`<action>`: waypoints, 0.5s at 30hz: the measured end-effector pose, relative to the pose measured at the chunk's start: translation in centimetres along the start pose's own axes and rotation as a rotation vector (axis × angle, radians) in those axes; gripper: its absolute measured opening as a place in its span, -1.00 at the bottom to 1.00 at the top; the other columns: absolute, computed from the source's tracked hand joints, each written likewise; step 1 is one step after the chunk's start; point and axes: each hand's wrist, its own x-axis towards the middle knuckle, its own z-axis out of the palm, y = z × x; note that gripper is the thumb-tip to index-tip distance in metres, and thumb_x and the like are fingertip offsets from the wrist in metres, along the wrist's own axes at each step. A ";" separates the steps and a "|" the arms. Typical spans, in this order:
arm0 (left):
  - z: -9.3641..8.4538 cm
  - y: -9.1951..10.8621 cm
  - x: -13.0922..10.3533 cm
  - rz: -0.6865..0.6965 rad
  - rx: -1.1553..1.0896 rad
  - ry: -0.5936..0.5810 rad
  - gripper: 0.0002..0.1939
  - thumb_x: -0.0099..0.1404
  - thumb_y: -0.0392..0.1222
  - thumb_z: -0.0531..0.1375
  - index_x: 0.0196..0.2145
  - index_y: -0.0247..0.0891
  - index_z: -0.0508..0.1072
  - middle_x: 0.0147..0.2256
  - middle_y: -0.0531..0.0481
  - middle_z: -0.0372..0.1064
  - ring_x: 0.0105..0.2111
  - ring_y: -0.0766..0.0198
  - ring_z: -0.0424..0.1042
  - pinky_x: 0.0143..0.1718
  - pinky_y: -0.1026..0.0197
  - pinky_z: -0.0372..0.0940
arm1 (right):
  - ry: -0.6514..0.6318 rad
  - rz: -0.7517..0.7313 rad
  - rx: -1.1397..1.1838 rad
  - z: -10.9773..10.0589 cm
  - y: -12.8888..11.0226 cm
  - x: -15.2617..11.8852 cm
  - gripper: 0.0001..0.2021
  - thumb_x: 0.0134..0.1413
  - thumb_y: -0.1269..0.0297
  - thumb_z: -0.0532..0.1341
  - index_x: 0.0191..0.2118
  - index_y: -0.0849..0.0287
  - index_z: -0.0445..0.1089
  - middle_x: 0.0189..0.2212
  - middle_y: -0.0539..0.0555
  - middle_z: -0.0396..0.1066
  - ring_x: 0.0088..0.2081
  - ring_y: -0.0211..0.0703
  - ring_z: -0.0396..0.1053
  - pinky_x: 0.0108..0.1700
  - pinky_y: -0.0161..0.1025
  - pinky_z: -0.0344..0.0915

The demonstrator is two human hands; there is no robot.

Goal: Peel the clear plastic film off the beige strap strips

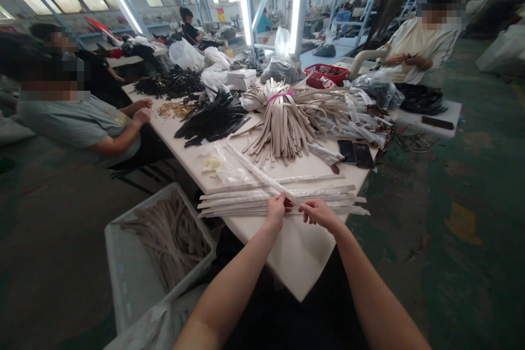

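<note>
- One pale strip (260,173) is slanted far-left over table (301,262), near end pinched by left hand (277,210) and right hand (316,212), probably for control.
- Flat strips (233,202) are laid sideways beneath, likely kept straight.

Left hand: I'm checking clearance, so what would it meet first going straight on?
Probably the tied bundle, beyond the held strip; height is unclear, so the left hand might brush flat strips first.
</note>
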 end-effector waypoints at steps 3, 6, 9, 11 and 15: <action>-0.3 0.1 0.1 0.054 0.096 -0.008 -0.48 0.24 0.24 0.18 -0.49 -0.35 0.48 -0.52 -0.13 0.45 -0.61 0.31 0.34 -0.61 0.29 0.13 | -0.005 0.011 0.004 -0.2 0.3 0.1 -0.64 0.21 0.07 0.11 -0.29 0.27 0.49 -0.62 0.04 0.45 -0.69 -0.33 0.25 -0.65 -0.42 0.13; -0.4 0.0 0.2 0.076 0.111 -0.010 -0.47 0.25 0.26 0.15 -0.54 -0.30 0.40 -0.65 0.02 0.29 -0.70 0.39 0.19 -0.65 0.31 0.03 | -0.013 0.021 0.010 -0.2 0.1 0.3 -0.65 0.20 0.07 0.12 -0.31 0.26 0.49 -0.63 0.03 0.44 -0.69 -0.32 0.24 -0.66 -0.42 0.12; -0.5 -0.1 0.2 0.089 0.100 -0.037 -0.47 0.24 0.28 0.15 -0.55 -0.27 0.34 -0.69 0.11 0.17 -0.72 0.42 0.09 -0.66 0.31 -0.01 | -0.009 0.034 0.008 -0.3 -0.2 0.4 -0.66 0.19 0.07 0.13 -0.31 0.25 0.49 -0.64 0.03 0.44 -0.70 -0.33 0.24 -0.66 -0.42 0.11; -0.6 -0.2 0.1 0.099 0.101 -0.067 -0.47 0.23 0.29 0.16 -0.54 -0.26 0.33 -0.68 0.11 0.17 -0.71 0.41 0.09 -0.66 0.30 0.01 | -0.003 0.046 0.007 -0.3 -0.4 0.4 -0.66 0.18 0.07 0.14 -0.31 0.26 0.49 -0.64 0.03 0.43 -0.70 -0.33 0.23 -0.66 -0.42 0.12; -0.4 -0.5 -0.7 0.119 0.140 -0.151 -0.46 0.22 0.30 0.16 -0.55 -0.27 0.35 -0.66 0.09 0.19 -0.70 0.41 0.11 -0.64 0.30 0.01 | -0.016 0.040 0.047 0.1 -1.0 0.4 -0.66 0.18 0.06 0.12 -0.34 0.25 0.45 -0.64 0.03 0.42 -0.70 -0.34 0.22 -0.66 -0.42 0.09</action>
